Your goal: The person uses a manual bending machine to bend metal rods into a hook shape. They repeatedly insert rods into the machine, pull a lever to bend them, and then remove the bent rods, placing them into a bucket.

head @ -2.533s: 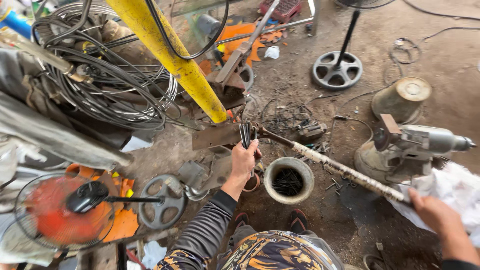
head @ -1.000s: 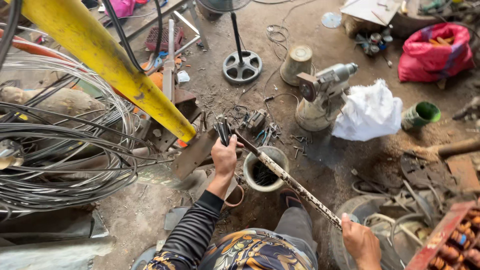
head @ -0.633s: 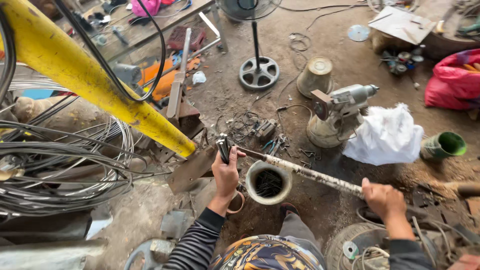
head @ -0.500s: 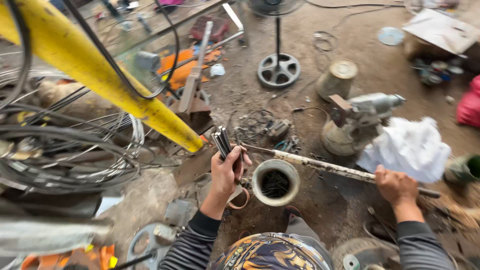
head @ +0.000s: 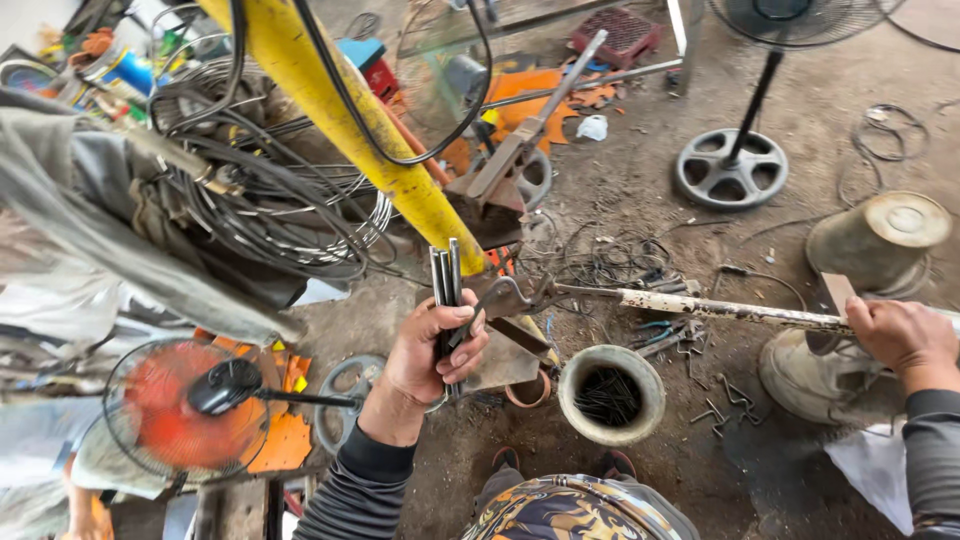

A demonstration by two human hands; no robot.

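Both hands are closed on metal: the left hand is clenched around a small bundle of thin steel rods that stand upright out of the fist, and the right hand wraps the far end of a long rusty lever bar flecked with pale paint. That bar runs level from the right hand across to a dark iron bending jig just beside the left thumb, where the rods meet it. Room is tight above the left hand, since a thick yellow pipe slants down to end just over the rod tips, and loose coils of grey wire crowd the space to its left. Between the hands and slightly below them stands a round open can with a worn pale rim, full of short dark pieces. Small bent wire hooks lie scattered on the dirt floor under the bar. Beyond the right hand sits a squat metal drum, and farther off a fan stand base, with bare ground around it. Below the left forearm lies an orange fan with a wire guard.
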